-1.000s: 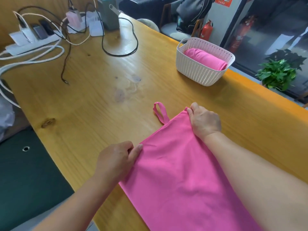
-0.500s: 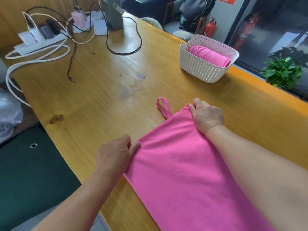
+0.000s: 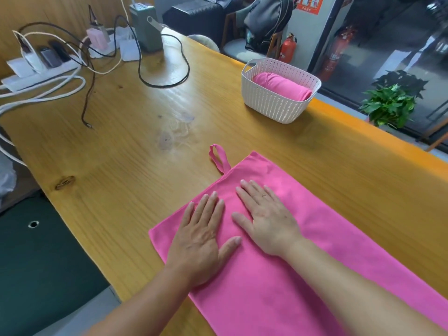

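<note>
A pink towel [image 3: 315,243] lies spread flat on the wooden table [image 3: 126,151], running from the middle toward the near right. Its hanging loop [image 3: 218,157] sticks out from the far edge. My left hand [image 3: 201,232] rests flat on the towel near its left edge, fingers straight. My right hand [image 3: 265,213] lies flat beside it, palm down, fingers pointing to the far edge. Neither hand holds anything.
A white plastic basket [image 3: 274,103] with a rolled pink towel [image 3: 283,86] inside stands at the far right of the table. A power strip [image 3: 36,71] with chargers and cables [image 3: 160,81] fills the far left. A potted plant [image 3: 390,103] sits beyond the right edge.
Both hands have let go of the towel's far corners and moved inward. They now press flat on the cloth side by side.
</note>
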`<state>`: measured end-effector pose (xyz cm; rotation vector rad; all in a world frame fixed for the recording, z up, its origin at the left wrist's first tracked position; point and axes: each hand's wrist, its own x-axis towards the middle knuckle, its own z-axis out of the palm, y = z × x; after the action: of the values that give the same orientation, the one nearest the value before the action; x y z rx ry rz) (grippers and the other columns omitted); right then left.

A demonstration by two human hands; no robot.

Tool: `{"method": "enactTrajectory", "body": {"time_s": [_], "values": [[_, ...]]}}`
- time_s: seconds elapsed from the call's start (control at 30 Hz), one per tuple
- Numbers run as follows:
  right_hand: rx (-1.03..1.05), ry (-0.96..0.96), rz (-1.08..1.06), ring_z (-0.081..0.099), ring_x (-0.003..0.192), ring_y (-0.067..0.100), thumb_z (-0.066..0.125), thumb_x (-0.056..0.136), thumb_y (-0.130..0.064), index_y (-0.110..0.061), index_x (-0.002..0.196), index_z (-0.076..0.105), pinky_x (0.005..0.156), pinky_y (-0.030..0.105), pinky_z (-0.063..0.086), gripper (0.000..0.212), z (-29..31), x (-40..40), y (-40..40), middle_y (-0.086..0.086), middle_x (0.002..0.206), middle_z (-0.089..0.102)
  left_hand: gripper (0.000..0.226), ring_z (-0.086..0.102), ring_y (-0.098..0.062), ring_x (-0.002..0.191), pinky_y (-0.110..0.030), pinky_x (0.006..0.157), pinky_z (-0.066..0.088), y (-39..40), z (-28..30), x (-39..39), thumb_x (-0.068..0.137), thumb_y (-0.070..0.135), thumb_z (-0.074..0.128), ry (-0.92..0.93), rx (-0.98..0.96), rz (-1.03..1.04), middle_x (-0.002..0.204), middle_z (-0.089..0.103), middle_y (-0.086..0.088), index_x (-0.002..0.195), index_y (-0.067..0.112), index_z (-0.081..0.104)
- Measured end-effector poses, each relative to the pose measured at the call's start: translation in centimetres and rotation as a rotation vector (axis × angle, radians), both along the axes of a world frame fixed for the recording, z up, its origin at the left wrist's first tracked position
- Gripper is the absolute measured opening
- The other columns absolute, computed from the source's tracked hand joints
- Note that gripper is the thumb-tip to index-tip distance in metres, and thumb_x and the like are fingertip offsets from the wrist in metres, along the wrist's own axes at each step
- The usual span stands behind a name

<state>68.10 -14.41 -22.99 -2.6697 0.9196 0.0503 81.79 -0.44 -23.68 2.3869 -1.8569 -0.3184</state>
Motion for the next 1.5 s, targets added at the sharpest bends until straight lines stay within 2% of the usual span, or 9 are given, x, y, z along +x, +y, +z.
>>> {"method": "enactTrajectory", "body": {"time_s": [0.2, 0.33, 0.43, 0.57, 0.83, 1.0, 1.23, 1.4, 1.5], "values": [[-0.114, 0.080, -0.267, -0.010, 0.151, 0.007, 0.009, 0.093, -0.066, -0.019, 0.159, 0.005, 0.122, 0.030, -0.009, 0.080, 0.4, -2.4, -7.9, -0.005, 0.166, -0.003, 0.088, -0.040, -0.007, 0.137, -0.042, 0.118, -0.019, 0.1, 1.2, -0.2, 0.082, 0.079, -0.007, -0.045, 0.093, 0.069, 0.157, -0.032, 0.006, 0.151, 0.026, -0.021], [-0.043, -0.171, -0.202, -0.011, 0.150, 0.003, 0.007, 0.095, -0.056, -0.024, 0.158, 0.005, 0.122, 0.028, -0.010, 0.071, 1.3, -2.2, -1.6, -0.013, 0.162, -0.008, 0.075, -0.029, -0.005, 0.143, -0.037, 0.118, -0.016, -2.1, 1.3, -1.6, 0.090, 0.066, -0.006, 0.044, -0.077, 0.030, 0.160, -0.020, 0.007, 0.153, 0.025, -0.009], [-0.017, -0.088, -0.108, -0.008, 0.151, 0.004, 0.000, 0.090, -0.059, -0.022, 0.158, 0.009, 0.122, 0.029, -0.009, 0.078, 0.1, -3.3, 1.5, -0.013, 0.161, -0.007, 0.077, -0.028, -0.005, 0.143, -0.033, 0.119, -0.015, -3.6, 0.3, -2.0, 0.088, 0.066, -0.011, 0.021, -0.022, -0.042, 0.161, -0.019, 0.007, 0.154, 0.025, -0.011], [-0.044, 0.015, -0.269, -0.010, 0.151, 0.006, 0.013, 0.098, -0.063, -0.021, 0.159, 0.005, 0.122, 0.031, -0.010, 0.075, -0.4, -5.5, -3.5, -0.007, 0.166, -0.003, 0.087, -0.029, -0.005, 0.143, -0.033, 0.119, -0.016, -3.3, -0.2, -1.4, 0.082, 0.075, -0.011, -0.016, 0.039, -0.048, 0.159, -0.022, 0.010, 0.154, 0.026, -0.012], [0.029, -0.137, -0.306, -0.012, 0.150, 0.003, -0.003, 0.088, -0.058, -0.024, 0.158, 0.004, 0.123, 0.032, -0.006, 0.079, 0.4, -9.5, 2.6, -0.010, 0.164, -0.006, 0.080, -0.022, -0.006, 0.145, -0.028, 0.118, -0.017, -8.5, 1.4, -8.1, 0.082, 0.060, -0.011, 0.107, -0.099, -0.067, 0.161, -0.015, 0.006, 0.154, 0.024, -0.004], [-0.093, -0.007, -0.474, -0.007, 0.151, 0.007, -0.006, 0.083, -0.068, -0.019, 0.159, 0.008, 0.121, 0.028, -0.012, 0.091, -0.5, -15.1, -2.3, -0.005, 0.166, 0.000, 0.090, -0.021, -0.007, 0.145, -0.034, 0.120, -0.014, -9.2, 0.2, -8.7, 0.078, 0.070, -0.012, -0.061, 0.033, -0.104, 0.161, -0.017, 0.007, 0.155, 0.024, -0.006], [-0.022, -0.235, -0.392, 0.004, 0.152, 0.008, 0.016, 0.097, -0.051, -0.019, 0.158, 0.018, 0.121, 0.030, -0.002, 0.068, 0.3, -15.6, 5.8, -0.007, 0.163, 0.008, 0.079, -0.018, -0.009, 0.147, -0.031, 0.120, -0.013, -9.7, 0.5, -13.5, 0.083, 0.055, -0.009, 0.050, -0.102, -0.132, 0.160, -0.015, 0.006, 0.154, 0.021, -0.004], [-0.064, -0.039, -0.473, -0.010, 0.150, 0.003, -0.002, 0.087, -0.066, -0.024, 0.159, 0.004, 0.123, 0.031, -0.006, 0.083, -0.7, -21.8, 4.1, -0.010, 0.165, -0.005, 0.070, -0.015, -0.010, 0.148, -0.034, 0.121, -0.009, -10.0, -0.1, -14.5, 0.097, 0.058, 0.008, -0.052, 0.009, -0.145, 0.163, -0.011, 0.006, 0.156, 0.022, 0.000], [-0.128, 0.030, -0.673, -0.004, 0.152, 0.007, -0.003, 0.087, -0.065, -0.019, 0.159, 0.010, 0.123, 0.029, -0.007, 0.086, -0.2, -26.6, 2.6, -0.005, 0.166, 0.003, 0.067, -0.014, -0.013, 0.149, -0.037, 0.121, -0.008, -9.9, 0.3, -14.7, 0.100, 0.054, 0.015, -0.065, 0.057, -0.149, 0.163, -0.011, 0.003, 0.157, 0.020, 0.001]]}}
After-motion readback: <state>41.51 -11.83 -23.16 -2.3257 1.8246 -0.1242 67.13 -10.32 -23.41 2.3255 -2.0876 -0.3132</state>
